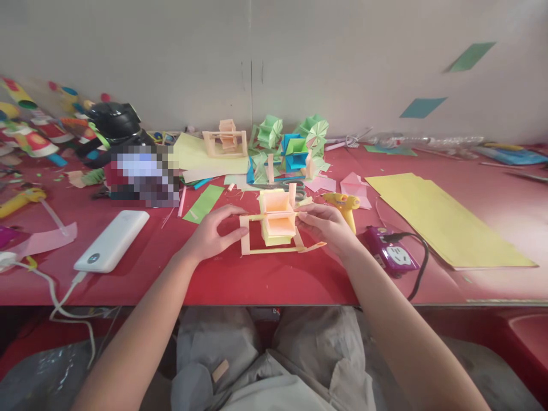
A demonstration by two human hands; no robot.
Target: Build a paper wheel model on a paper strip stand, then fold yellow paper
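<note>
A folded paper wheel (278,220) in yellow and peach sits on a thin axle within a pale paper frame (274,250) at the table's front middle. My left hand (216,233) is closed on the frame's left upright, thumb in front and fingers behind. On the other side, my right hand (323,225) pinches the axle's right end beside the wheel, its fingertips partly hidden. A paper strip (314,247) sticks out from the frame's lower right corner under that hand. Just behind the right hand lies a yellow glue gun (345,204).
Scissors (295,187) and finished paper wheels (295,151) sit behind. A white power bank (112,241) is at left, a purple socket block (391,251) and yellow paper sheets (445,222) at right. The red table's (274,285) front edge runs above my lap.
</note>
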